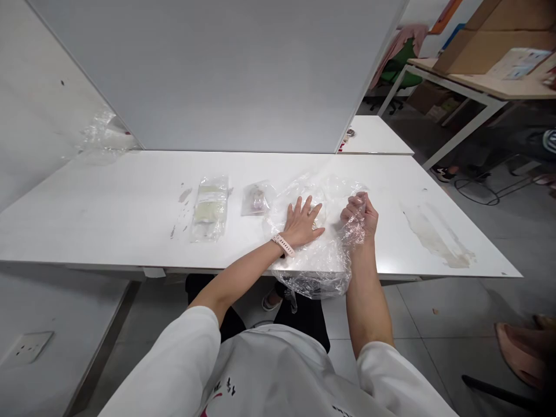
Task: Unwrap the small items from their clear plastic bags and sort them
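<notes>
A large clear plastic bag [319, 260] lies crumpled on the white table [108, 220] and hangs over its near edge. My left hand [302, 223] rests flat on the bag with fingers spread; a pink watch strap is on its wrist. My right hand [360, 215] is closed around a bunch of the same plastic at the bag's right side. To the left of the bag lie a small sealed packet with pinkish contents [256, 198] and a longer packet with pale green contents [209, 207].
Grey partition panels [226, 75] stand behind and to the left of the table. More crumpled plastic [104, 136] sits at the far left corner. A brownish stain [434, 234] marks the table's right end. A desk with cardboard boxes [490, 35] stands at the far right.
</notes>
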{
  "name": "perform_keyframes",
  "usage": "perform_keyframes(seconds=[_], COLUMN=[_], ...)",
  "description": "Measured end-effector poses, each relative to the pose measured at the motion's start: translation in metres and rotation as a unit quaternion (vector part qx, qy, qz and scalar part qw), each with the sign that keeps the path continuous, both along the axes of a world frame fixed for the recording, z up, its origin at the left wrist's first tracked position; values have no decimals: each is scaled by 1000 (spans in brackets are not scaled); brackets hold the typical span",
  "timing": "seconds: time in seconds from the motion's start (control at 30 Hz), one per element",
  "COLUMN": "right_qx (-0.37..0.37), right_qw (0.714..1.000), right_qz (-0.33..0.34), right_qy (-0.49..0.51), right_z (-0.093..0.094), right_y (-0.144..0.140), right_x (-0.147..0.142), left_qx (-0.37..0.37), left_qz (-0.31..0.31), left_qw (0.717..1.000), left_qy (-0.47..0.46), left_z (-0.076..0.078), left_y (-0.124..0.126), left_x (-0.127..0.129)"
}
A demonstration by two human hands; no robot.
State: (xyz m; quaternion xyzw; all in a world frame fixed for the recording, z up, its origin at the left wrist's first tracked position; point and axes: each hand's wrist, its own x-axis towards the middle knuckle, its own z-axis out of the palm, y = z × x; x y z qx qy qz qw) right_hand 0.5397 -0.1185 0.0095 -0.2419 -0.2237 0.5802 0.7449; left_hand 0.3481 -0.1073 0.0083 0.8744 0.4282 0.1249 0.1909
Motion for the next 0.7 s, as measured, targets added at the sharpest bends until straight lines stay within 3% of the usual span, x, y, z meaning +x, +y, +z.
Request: perform_keyframes(seconds=[0.1, 0.27, 0.5, 0.63, 0.7], right_qx=[-10, -83, -163, -238, -254], right_qw=[1000, 994, 973, 956, 918], right_qz=[-21, -60, -149, -161, -258], right_qy=[12, 49, 64, -54, -158], right_z=[1, -3, -14, -19, -12], right_y=[0, 4, 12, 15, 8], right_x=[2, 8, 19, 21, 20], left_qx=[29, 113, 77, 52, 68], left_qz=[-6, 31, 104, 127, 142], left_qw=[1000, 992, 984, 980, 971], left_qy=[-3, -50, -123, -147, -179], left_z=[-9, -7, -1, 6, 12], left_y=[9, 4, 5, 9, 6], left_x=[-1, -20, -58, -78, -84])
